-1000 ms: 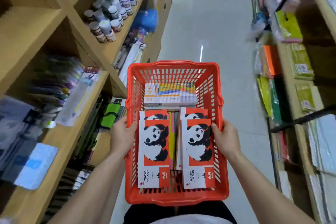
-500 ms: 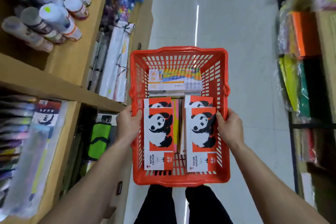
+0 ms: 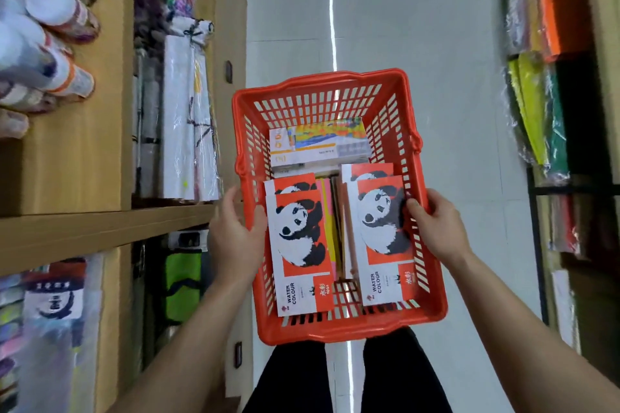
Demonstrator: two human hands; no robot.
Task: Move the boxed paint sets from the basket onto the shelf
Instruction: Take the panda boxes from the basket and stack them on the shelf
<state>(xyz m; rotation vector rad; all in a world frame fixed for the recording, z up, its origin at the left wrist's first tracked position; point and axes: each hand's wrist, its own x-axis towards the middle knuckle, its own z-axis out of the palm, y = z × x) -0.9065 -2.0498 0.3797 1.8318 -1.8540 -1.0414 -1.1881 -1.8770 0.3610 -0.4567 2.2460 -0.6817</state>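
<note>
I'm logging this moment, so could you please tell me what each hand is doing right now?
Left hand: closed on the left rim of the red basket.
Right hand: closed on the basket's right rim.

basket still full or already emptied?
Full. The red basket holds two stacks of panda boxes and a colourful box at the far end; both hands grip its sides, none lifted out.

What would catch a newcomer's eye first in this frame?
The red basket at centre frame, carried over a shop aisle by the left hand and right hand on its side rims. Inside, two stacks of panda watercolour boxes lie side by side nearest the person, with a colourful paint box at the far end. Wooden shelves with blurred jars line the left.
</note>
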